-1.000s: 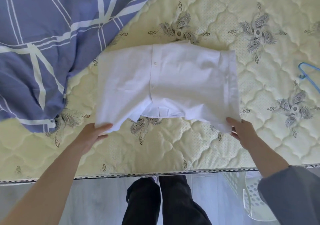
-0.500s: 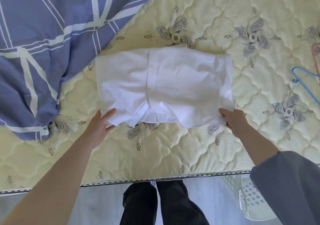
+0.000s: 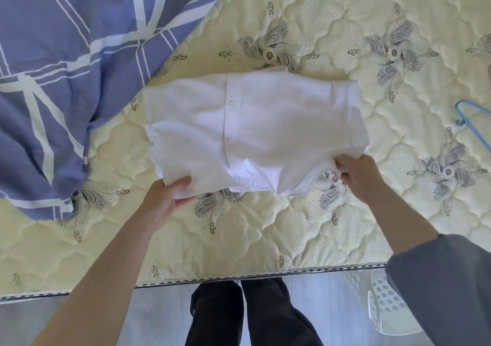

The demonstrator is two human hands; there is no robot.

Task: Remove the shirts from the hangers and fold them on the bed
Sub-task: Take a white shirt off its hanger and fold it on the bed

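A white button-up shirt (image 3: pixel 255 130) lies folded into a wide rectangle on the cream quilted mattress (image 3: pixel 265 239), its button placket running up the middle. My left hand (image 3: pixel 164 196) grips the near left corner of the shirt, thumb on top and fingers underneath. My right hand (image 3: pixel 358 175) pinches the near right corner, bunching the fabric a little. The near edge of the shirt is lifted slightly off the mattress.
A blue duvet with white stripes (image 3: pixel 66 66) covers the far left of the bed. A blue hanger (image 3: pixel 473 122) lies at the right edge. A white perforated laundry basket (image 3: pixel 385 303) stands on the floor by my legs (image 3: pixel 252 313).
Both hands moved forward with the shirt's near edge, pushing it away from the mattress edge. My grip tightened at both corners and the shirt now looks more compact.
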